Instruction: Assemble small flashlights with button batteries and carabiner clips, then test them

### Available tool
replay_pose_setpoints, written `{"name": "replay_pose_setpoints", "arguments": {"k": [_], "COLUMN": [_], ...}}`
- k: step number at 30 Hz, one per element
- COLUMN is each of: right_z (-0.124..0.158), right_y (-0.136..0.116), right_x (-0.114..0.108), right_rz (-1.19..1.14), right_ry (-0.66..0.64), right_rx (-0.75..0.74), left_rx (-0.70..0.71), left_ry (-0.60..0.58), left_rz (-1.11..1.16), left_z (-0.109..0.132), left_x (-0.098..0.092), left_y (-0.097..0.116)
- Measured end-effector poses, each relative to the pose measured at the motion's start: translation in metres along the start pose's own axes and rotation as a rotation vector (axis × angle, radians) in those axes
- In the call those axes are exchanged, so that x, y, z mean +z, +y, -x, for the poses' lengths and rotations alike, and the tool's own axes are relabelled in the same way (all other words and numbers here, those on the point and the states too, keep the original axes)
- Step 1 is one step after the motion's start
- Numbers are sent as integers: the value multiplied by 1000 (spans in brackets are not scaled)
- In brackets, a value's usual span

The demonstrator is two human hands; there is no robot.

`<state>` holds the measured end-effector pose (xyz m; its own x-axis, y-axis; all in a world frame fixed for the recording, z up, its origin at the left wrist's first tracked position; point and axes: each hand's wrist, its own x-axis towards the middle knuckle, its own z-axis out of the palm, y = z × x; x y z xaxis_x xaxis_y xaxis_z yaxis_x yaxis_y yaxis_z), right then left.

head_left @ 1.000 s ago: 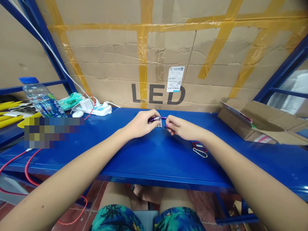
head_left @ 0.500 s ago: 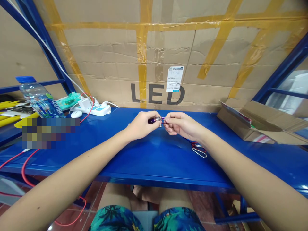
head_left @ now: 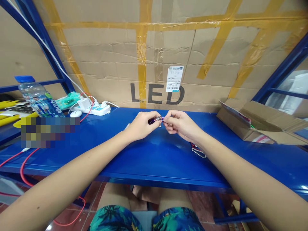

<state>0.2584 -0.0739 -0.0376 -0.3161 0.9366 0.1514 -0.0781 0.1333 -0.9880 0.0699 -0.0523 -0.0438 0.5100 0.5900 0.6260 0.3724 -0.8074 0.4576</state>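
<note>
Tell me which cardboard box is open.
The small cardboard box at the right of the blue bench: its flaps stand open, while the big LED box behind is crossed with yellow tape.

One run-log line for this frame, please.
left hand: grips small purple metal cylinder | right hand: pinches its silver end | nearby: metal carabiner clips on blue metal shelf

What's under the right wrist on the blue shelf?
Carabiner clips lie on the blue shelf: a silver one and a red one show beside the right hand's wrist. The forearm covers the rest, so their count cannot be told.
</note>
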Motion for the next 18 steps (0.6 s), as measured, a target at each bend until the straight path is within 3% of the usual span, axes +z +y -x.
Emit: {"name": "replay_pose_setpoints", "arguments": {"k": [5, 12, 18], "right_z": [-1, 1, 3], "right_y": [4, 1, 1], "right_x": [-2, -12, -8], "right_rz": [235, 996, 1250], "right_ry": [15, 161, 88], "right_rx": [-113, -420, -486], "left_rx": [-38, -144, -245], "left_ry": [-15, -63, -125], "left_rz": [16, 47, 163], "left_z": [-1, -1, 1], "left_x": [1, 0, 3], "left_y": [-2, 0, 6]}}
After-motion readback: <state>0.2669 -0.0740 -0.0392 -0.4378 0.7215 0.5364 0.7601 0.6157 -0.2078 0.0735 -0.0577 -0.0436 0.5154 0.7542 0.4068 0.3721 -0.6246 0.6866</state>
